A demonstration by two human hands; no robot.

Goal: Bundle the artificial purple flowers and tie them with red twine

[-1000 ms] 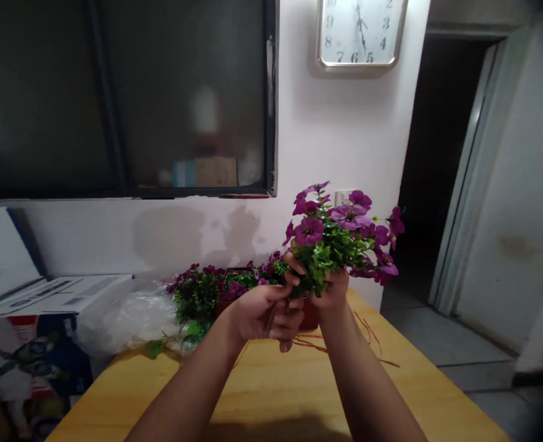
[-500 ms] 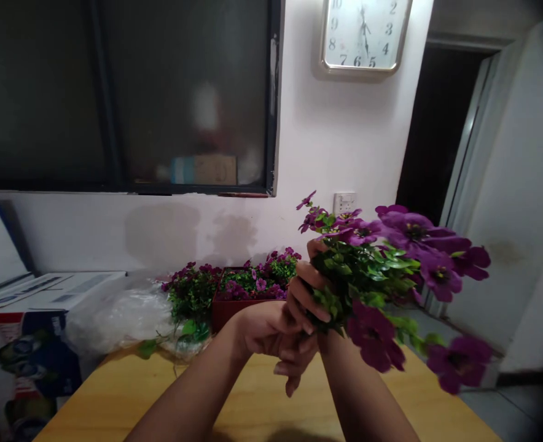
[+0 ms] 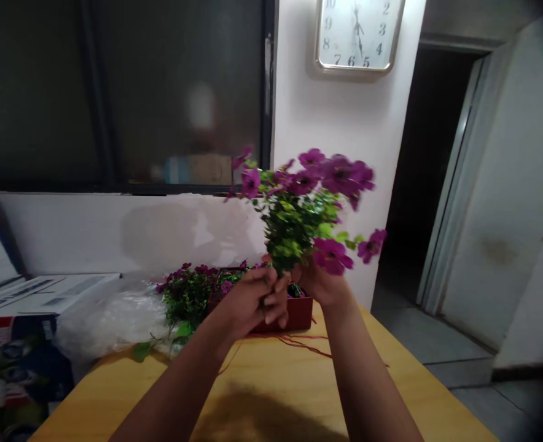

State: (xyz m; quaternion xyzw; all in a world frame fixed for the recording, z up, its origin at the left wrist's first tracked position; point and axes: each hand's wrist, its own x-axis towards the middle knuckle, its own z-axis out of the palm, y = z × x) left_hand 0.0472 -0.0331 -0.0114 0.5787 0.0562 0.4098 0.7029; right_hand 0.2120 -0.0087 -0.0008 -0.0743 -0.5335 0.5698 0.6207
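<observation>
Indoor room, home or workroom unclear: wall clock (image 3: 358, 34), wooden table (image 3: 290, 368), carton (image 3: 27, 331), doorway (image 3: 430, 159).

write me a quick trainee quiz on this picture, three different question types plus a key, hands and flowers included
1. True or false: the left hand grips the bunch of flowers by its petals.

2. How is the clock shaped?
a) round
b) straight-sided with rounded corners
c) triangular

3. Fill in the colour: the box standing on the table behind the left hand is ____.

Key:
1. False, it holds the lower end of the bunch.
2. b
3. red
</observation>
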